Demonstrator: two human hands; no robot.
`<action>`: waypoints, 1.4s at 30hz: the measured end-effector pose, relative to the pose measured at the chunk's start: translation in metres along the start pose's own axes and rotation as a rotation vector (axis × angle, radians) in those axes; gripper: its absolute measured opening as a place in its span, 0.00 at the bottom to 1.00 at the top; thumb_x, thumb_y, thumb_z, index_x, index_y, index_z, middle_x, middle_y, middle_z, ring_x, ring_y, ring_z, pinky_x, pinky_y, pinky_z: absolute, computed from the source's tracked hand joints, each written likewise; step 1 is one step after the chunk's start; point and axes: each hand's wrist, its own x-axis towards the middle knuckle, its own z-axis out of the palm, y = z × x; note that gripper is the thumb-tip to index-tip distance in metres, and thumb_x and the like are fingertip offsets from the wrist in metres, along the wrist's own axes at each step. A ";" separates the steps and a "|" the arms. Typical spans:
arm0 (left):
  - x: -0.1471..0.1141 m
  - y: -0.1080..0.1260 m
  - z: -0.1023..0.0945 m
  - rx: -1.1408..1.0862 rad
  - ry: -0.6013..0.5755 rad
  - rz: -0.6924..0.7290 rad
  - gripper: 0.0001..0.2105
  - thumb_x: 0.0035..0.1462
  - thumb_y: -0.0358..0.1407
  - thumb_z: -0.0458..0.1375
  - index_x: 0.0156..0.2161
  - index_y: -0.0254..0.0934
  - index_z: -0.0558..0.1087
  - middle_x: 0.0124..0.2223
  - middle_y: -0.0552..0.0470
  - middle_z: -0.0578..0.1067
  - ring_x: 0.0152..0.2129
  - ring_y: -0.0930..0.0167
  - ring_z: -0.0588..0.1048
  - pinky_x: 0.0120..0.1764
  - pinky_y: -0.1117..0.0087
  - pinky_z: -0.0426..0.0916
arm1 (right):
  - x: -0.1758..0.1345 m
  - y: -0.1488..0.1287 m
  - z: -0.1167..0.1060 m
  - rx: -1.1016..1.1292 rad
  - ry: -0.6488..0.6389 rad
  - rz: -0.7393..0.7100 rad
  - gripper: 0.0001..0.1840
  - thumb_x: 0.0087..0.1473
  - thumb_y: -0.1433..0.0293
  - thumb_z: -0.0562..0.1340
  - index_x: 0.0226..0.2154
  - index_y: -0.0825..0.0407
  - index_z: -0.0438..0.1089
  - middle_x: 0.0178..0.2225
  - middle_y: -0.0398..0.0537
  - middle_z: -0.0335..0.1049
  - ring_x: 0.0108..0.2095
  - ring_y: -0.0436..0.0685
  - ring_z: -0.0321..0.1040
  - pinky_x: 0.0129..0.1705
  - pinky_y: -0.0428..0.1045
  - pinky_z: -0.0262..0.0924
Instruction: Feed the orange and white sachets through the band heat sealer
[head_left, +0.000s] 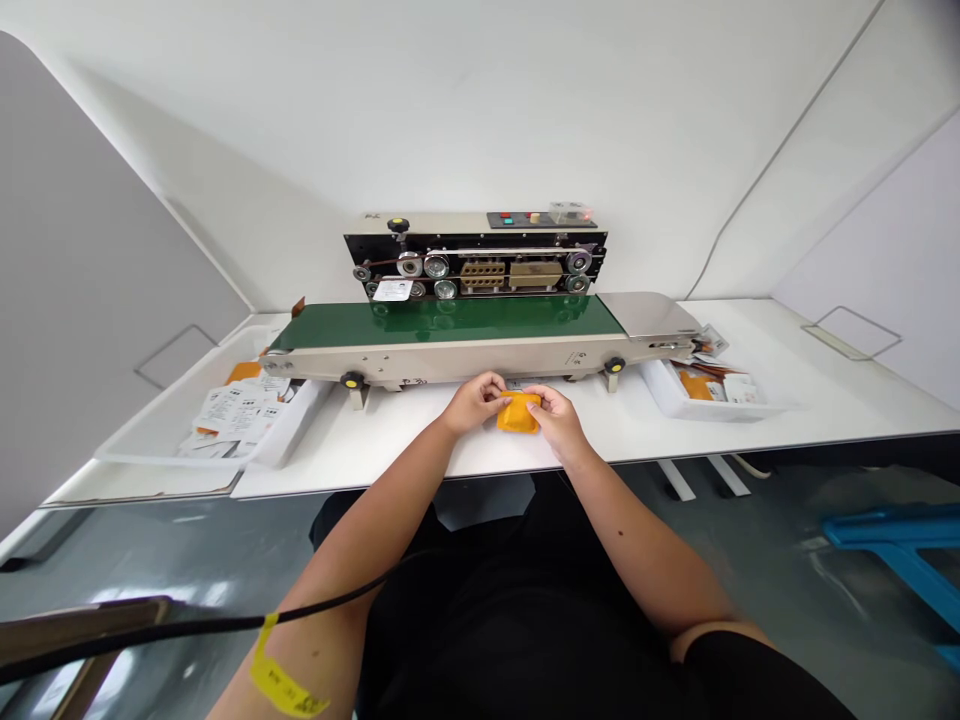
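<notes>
Near the table's front edge, a small orange packet (517, 414) is pinched at its top corners between both hands. My left hand (475, 403) grips its upper left corner with thumb and fingers. On the upper right corner, the thumb and fingers of my right hand (557, 415) are closed. Just beyond the hands stands a band sealing machine (475, 265) with a green conveyor belt (480, 318). A white packet (392, 290) rests at the belt's far side, by the rollers.
A clear plastic bin (285, 440) on the left holds many white and orange packets (244, 408). To the right, a smaller white bin (712, 408) holds more packets (703, 385). A black cable (322, 606) crosses over my left arm. A blue stool (892, 530) stands at the right.
</notes>
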 end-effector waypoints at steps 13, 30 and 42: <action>-0.003 0.003 0.001 0.002 -0.074 -0.039 0.23 0.52 0.51 0.70 0.36 0.37 0.66 0.28 0.58 0.70 0.23 0.76 0.68 0.27 0.76 0.61 | -0.002 0.006 -0.001 -0.362 -0.194 0.004 0.17 0.57 0.59 0.63 0.45 0.49 0.74 0.43 0.48 0.78 0.41 0.58 0.75 0.43 0.51 0.68; -0.002 -0.003 -0.002 0.364 0.018 0.081 0.14 0.61 0.48 0.61 0.39 0.38 0.69 0.30 0.56 0.73 0.26 0.74 0.68 0.30 0.73 0.62 | 0.134 -0.167 -0.120 -0.048 0.603 -0.315 0.13 0.51 0.70 0.62 0.42 0.51 0.68 0.18 0.34 0.63 0.17 0.47 0.60 0.18 0.40 0.53; -0.005 0.001 -0.001 0.437 -0.002 0.095 0.11 0.62 0.45 0.60 0.40 0.38 0.70 0.32 0.55 0.74 0.27 0.72 0.69 0.32 0.71 0.62 | 0.180 -0.156 -0.077 -0.149 0.494 -0.033 0.06 0.54 0.81 0.62 0.30 0.57 0.68 0.17 0.41 0.65 0.16 0.46 0.64 0.19 0.39 0.62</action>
